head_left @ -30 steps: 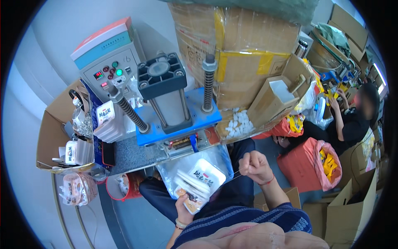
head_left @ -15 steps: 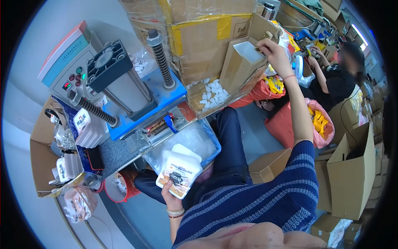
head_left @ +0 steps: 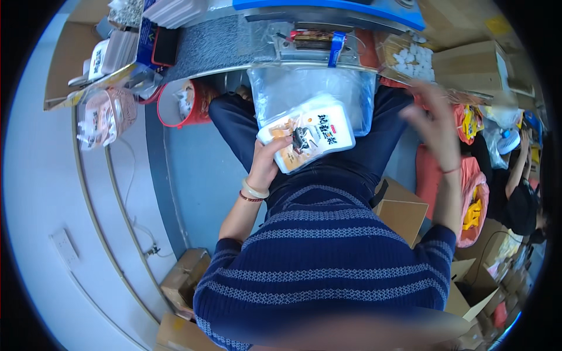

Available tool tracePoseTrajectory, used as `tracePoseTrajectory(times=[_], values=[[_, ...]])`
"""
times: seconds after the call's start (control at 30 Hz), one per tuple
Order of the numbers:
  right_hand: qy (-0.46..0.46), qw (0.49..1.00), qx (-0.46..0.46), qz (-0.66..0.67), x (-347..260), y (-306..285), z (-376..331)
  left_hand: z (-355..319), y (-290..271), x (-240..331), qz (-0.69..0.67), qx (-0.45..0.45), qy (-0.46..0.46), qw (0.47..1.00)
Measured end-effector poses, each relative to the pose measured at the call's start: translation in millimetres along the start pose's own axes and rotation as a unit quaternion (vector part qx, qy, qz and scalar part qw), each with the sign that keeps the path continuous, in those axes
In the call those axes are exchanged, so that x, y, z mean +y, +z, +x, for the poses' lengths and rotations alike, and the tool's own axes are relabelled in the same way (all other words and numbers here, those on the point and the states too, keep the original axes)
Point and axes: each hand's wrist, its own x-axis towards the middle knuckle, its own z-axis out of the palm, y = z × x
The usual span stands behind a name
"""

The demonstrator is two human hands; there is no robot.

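Observation:
My left hand point(head_left: 266, 161) grips the near edge of a white and orange printed packet point(head_left: 307, 139), held flat over my lap. Behind the packet a clear plastic bag point(head_left: 310, 88) hangs from the front of the grey machine bench point(head_left: 222, 44). My right hand point(head_left: 430, 120) is raised at the right, blurred by motion, fingers spread, with nothing seen in it. It is a short way right of the packet and not touching it.
A red bucket point(head_left: 178, 105) stands on the floor left of my knees. A bag of white and pink packets point(head_left: 105, 120) lies further left. Cardboard boxes point(head_left: 404, 210) sit by my right side, pink sacks point(head_left: 468, 193) beyond. Another person point(head_left: 518, 193) sits at far right.
My right hand has come back from the cardboard box high at the right and now hovers near the packet. The view has tilted down toward my lap. My left hand still holds the packet.

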Motion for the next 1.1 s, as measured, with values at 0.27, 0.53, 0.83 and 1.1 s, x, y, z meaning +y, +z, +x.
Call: tracePoseTrajectory(times=[0.27,0.53,0.83,1.1], values=[[0.161,0.904,-0.243,0.314,-4.9,153.5,-7.8,-19.0,-25.4,3.1,0.111,0.003,0.033,0.993],[0.131,0.872,-0.328,0.338,-20.7,227.7,-24.5,-30.3,-104.4,-7.6,0.007,0.016,-0.114,0.993],[0.163,0.849,-0.401,0.303,-19.8,338.7,-30.9,-49.6,-247.6,-73.4,-0.017,0.017,-0.088,0.996],[0.080,0.902,-0.355,0.233,-24.3,318.8,-20.7,-41.6,-264.4,-85.7,-0.145,0.023,-0.122,0.982]])
